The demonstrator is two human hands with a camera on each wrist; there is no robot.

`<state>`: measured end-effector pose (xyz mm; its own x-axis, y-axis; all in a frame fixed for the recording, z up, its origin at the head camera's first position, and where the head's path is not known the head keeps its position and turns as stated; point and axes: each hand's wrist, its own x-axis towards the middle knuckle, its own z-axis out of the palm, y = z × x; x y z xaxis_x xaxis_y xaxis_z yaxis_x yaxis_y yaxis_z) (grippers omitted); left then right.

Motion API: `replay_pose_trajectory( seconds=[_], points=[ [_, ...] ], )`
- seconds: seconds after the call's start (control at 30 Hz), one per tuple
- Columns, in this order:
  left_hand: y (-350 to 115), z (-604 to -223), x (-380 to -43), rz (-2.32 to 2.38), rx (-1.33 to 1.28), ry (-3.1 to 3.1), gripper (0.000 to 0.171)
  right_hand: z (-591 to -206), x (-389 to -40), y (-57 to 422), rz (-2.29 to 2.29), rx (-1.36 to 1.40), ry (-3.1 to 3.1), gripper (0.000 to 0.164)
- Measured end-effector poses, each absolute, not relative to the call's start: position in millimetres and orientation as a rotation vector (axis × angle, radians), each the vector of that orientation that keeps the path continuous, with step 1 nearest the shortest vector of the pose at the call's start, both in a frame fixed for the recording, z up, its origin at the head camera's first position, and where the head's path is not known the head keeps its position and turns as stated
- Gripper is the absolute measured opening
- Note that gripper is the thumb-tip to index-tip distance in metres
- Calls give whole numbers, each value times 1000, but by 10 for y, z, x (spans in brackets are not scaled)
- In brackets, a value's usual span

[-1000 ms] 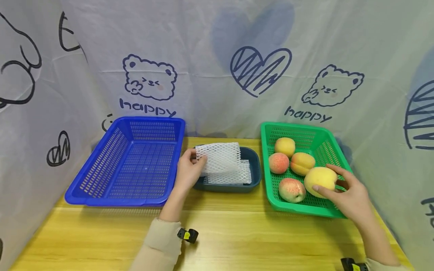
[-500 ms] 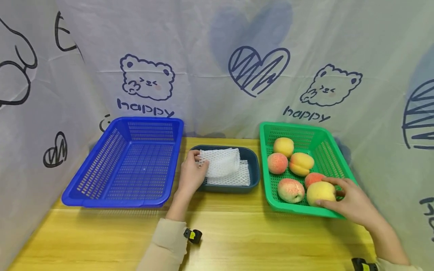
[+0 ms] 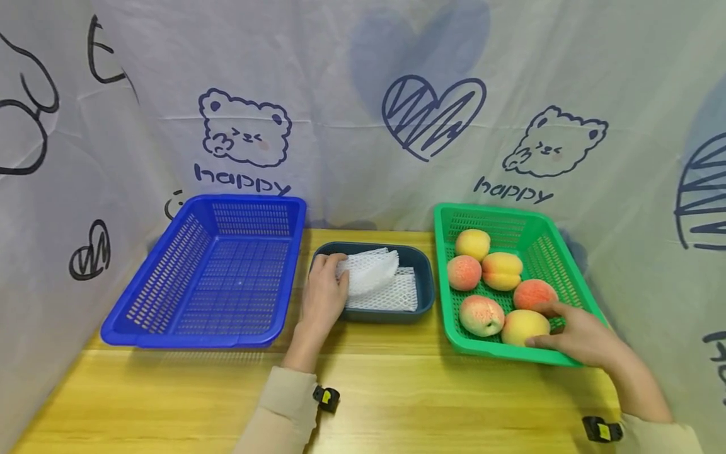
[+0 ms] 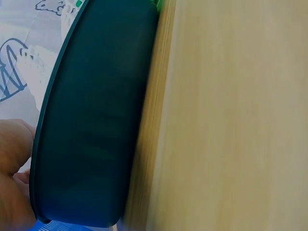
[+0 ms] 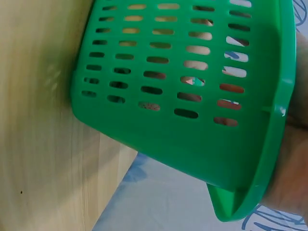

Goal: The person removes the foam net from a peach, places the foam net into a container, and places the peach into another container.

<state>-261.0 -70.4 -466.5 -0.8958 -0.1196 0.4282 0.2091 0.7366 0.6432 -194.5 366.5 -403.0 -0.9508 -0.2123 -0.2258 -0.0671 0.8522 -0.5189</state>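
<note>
My left hand (image 3: 326, 290) reaches into the dark teal tray (image 3: 422, 302) and pinches the left end of a white foam net sleeve (image 3: 368, 271). More white netting (image 3: 397, 293) lies beneath it in the tray. In the left wrist view the tray's side (image 4: 96, 115) hides most of this hand. On the right, my right hand (image 3: 581, 334) is low over the green basket (image 3: 465, 345), with thumb and fingers about the right side of a yellow peach (image 3: 523, 326). A red peach (image 3: 535, 294) sits right behind it. In the right wrist view, the basket wall (image 5: 168, 125) covers the fingertips.
Several other peaches, among them a speckled one (image 3: 481, 315) and a yellow one (image 3: 473, 244), lie in the green basket. A blue basket (image 3: 133, 336) stands left of the tray. A printed cloth (image 3: 363, 176) hangs behind the wooden table (image 3: 397, 403).
My right hand has lowered the yellow peach into the basket and shifted it left, uncovering the red peach. My left hand has moved slightly right and lower, and the net sleeve has folded over.
</note>
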Motion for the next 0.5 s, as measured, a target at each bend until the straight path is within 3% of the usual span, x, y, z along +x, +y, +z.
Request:
replay_pose_trajectory(
  seconds=[0.5],
  points=[
    [-675, -4667, -2653, -970, -42, -2564, 42, -4060, -1935, 3649, -665, -189, 2820, 78]
  ],
)
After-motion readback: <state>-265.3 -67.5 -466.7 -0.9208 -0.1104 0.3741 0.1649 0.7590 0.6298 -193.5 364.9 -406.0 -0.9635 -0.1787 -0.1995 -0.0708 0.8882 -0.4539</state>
